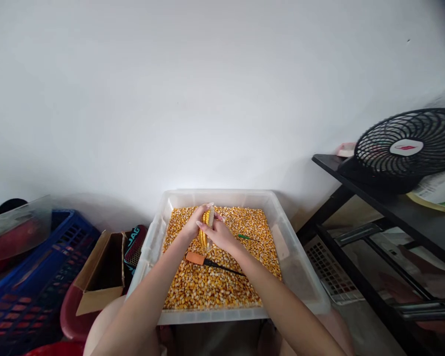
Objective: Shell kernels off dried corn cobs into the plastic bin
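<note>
A plain white wall (215, 99) fills the far side before me, soft light brightening its middle, dimmer toward the corners. Over on the right stands a black table (328, 162) with a black fan (406, 147) on top. On the left sits a blue plastic crate (25, 282), a cardboard box (101, 298) to its right.

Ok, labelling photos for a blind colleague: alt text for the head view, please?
A person's left grip and right grip hold a corn cob over a tub of loose kernels. An orange-handled tool and a green-handled one lie on them; a fan stands at right.
</note>
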